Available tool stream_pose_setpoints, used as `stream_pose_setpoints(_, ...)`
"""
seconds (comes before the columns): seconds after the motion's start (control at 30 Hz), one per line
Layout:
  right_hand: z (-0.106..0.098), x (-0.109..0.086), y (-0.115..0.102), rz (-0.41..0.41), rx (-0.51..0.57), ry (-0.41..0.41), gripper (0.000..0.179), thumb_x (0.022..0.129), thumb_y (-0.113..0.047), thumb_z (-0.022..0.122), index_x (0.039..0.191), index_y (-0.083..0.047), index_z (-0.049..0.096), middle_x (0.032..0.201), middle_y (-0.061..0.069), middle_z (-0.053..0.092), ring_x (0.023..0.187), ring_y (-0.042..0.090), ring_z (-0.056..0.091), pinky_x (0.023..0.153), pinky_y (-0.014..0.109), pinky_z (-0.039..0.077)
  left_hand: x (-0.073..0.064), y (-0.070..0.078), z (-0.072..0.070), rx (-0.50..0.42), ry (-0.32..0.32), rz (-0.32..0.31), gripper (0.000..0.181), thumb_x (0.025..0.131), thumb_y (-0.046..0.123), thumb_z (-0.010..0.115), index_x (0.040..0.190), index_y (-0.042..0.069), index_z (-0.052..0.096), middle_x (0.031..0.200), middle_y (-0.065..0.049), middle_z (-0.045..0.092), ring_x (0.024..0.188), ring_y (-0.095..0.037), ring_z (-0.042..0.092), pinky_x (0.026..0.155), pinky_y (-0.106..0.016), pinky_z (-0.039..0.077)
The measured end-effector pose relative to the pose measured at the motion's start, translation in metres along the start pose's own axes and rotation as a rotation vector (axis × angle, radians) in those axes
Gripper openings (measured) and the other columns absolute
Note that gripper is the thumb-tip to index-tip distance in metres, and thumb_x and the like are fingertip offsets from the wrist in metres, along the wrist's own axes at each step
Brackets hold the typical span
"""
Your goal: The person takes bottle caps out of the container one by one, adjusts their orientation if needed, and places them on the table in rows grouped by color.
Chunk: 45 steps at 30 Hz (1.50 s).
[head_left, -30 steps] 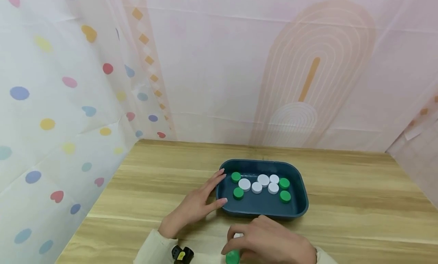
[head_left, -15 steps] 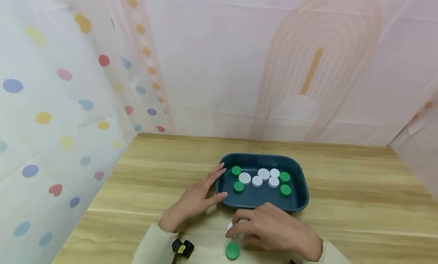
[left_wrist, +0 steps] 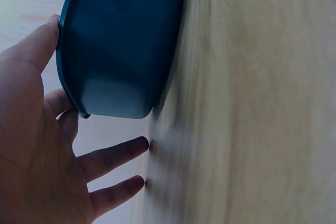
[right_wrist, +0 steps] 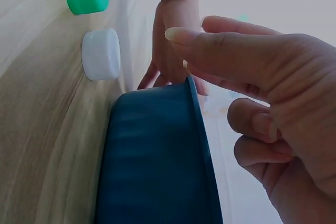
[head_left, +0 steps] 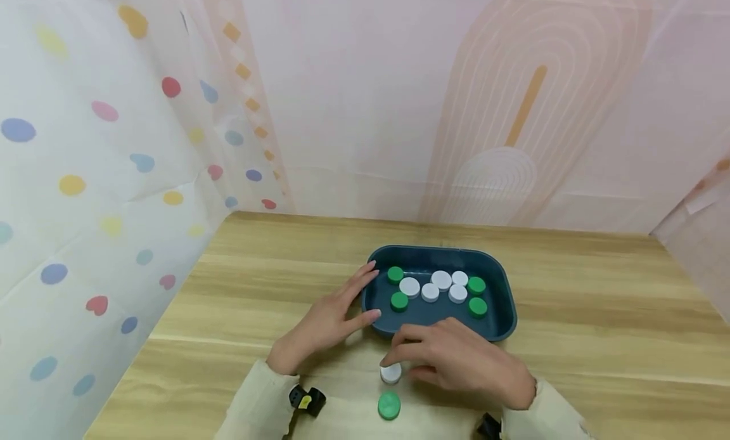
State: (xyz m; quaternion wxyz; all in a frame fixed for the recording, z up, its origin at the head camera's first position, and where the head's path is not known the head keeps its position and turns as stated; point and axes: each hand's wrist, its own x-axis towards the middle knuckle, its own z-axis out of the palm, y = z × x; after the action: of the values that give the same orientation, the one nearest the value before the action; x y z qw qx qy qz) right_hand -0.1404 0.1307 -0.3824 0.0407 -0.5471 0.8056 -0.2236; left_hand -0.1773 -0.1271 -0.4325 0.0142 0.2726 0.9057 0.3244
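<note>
My left hand (head_left: 326,329) spreads over the left end of a dark blue tray (head_left: 507,294), its thumb and fingertips at the rim. In the left wrist view, the thumb (left_wrist: 44,40) rests against the rim while two fingers stretch below the tray. Right of a white bottle cap (head_left: 390,373) on the table, my right hand (head_left: 456,357) hovers with bent fingers. In the right wrist view that white cap (right_wrist: 101,54) stands apart from the thumb and fingertips, which hold nothing. A green bottle cap (head_left: 389,405) lies nearer to me.
Inside the tray are several white caps (head_left: 430,292), with green caps (head_left: 478,307) toward both ends. The wooden table (head_left: 274,256) meets a patterned cloth (head_left: 353,110) at the back and a dotted cloth on the left. Dark devices (head_left: 308,401) sit at both wrists.
The right hand has drawn slightly forward and right, uncovering the green and white caps on the table. The left hand stays at the tray. The head view has tilted down a little.
</note>
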Motion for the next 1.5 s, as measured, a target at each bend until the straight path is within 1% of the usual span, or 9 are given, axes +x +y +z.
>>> stream_pose_setpoints(0.17,-0.003,0.001,0.003,-0.021,-0.011,0.040,0.036,0.086,-0.015,0.074,0.118,-0.028,0.066,0.111,-0.013,0.059,0.077,0.002,0.057,0.067,0.004,0.040,0.002,-0.001,-0.002,0.007,-0.004,-0.002,0.070,0.095,0.049,0.053,0.153,0.026,0.023,0.158,0.014,0.010,0.134,-0.026,0.038,0.096,-0.046,0.045)
stream_pose_setpoints(0.37,-0.011,-0.002,0.009,-0.057,-0.052,0.113,0.037,0.083,-0.016,0.076,0.117,-0.026,0.066,0.111,-0.011,0.059,0.076,0.001,0.057,0.069,0.007,0.042,0.001,-0.002,-0.003,0.003,-0.004,0.004,0.069,0.096,0.047,0.053,0.153,0.024,0.023,0.159,0.012,0.010,0.133,-0.028,0.039,0.098,-0.048,0.043)
stream_pose_setpoints(0.67,-0.034,-0.008,0.023,-0.056,-0.077,0.120,0.034,0.081,-0.020,0.078,0.114,-0.022,0.067,0.110,-0.009,0.060,0.074,0.005,0.060,0.066,0.012,0.046,0.003,-0.001,-0.001,-0.010,0.000,0.006,0.068,0.096,0.047,0.053,0.153,0.023,0.024,0.158,0.013,0.011,0.132,-0.027,0.040,0.096,-0.046,0.045)
stream_pose_setpoints(0.83,-0.045,-0.008,0.034,-0.050,-0.101,0.101,0.032,0.082,-0.022,0.078,0.113,-0.020,0.068,0.109,-0.007,0.062,0.081,0.007,0.062,0.070,0.019,0.050,0.003,-0.002,0.001,-0.009,-0.006,0.013,0.068,0.096,0.046,0.053,0.153,0.020,0.025,0.159,0.011,0.011,0.133,-0.027,0.039,0.097,-0.048,0.044)
stream_pose_setpoints(1.03,-0.059,-0.005,0.045,-0.002,-0.112,0.047,0.035,0.081,-0.021,0.078,0.114,-0.020,0.068,0.112,-0.005,0.061,0.082,0.008,0.060,0.066,0.020,0.049,0.006,-0.003,0.003,-0.015,-0.012,0.017,0.068,0.096,0.047,0.052,0.153,0.023,0.023,0.159,0.013,0.010,0.133,-0.026,0.039,0.093,-0.047,0.047)
stream_pose_setpoints(1.2,-0.066,0.002,0.056,0.058,-0.113,-0.012,0.037,0.080,-0.021,0.079,0.116,-0.021,0.068,0.111,-0.008,0.061,0.093,0.008,0.059,0.075,0.026,0.051,0.007,-0.006,0.003,-0.003,-0.013,0.010,0.068,0.096,0.048,0.052,0.153,0.025,0.022,0.158,0.014,0.009,0.132,-0.027,0.041,0.086,-0.044,0.051)
stream_pose_setpoints(1.27,-0.066,0.005,0.060,0.081,-0.108,-0.036,0.038,0.080,-0.021,0.079,0.116,-0.021,0.068,0.111,-0.008,0.061,0.095,0.011,0.059,0.079,0.029,0.052,0.005,-0.008,0.003,-0.005,-0.011,0.005,0.069,0.096,0.048,0.052,0.153,0.025,0.022,0.158,0.014,0.009,0.134,-0.027,0.039,0.089,-0.046,0.050)
stream_pose_setpoints(1.4,-0.065,0.011,0.067,0.135,-0.087,-0.089,0.037,0.081,-0.020,0.079,0.117,-0.021,0.069,0.109,-0.005,0.063,0.092,0.015,0.059,0.077,0.030,0.051,0.002,-0.010,0.002,-0.005,-0.007,-0.013,0.069,0.096,0.049,0.052,0.153,0.025,0.022,0.158,0.014,0.010,0.135,-0.027,0.037,0.094,-0.051,0.045)
stream_pose_setpoints(1.5,-0.065,0.014,0.075,0.165,-0.071,-0.110,0.036,0.080,-0.019,0.079,0.116,-0.020,0.070,0.108,-0.002,0.063,0.089,0.018,0.059,0.074,0.030,0.050,0.003,-0.011,0.001,-0.006,-0.010,-0.022,0.069,0.096,0.051,0.050,0.153,0.026,0.022,0.158,0.014,0.010,0.135,-0.027,0.036,0.094,-0.052,0.045)
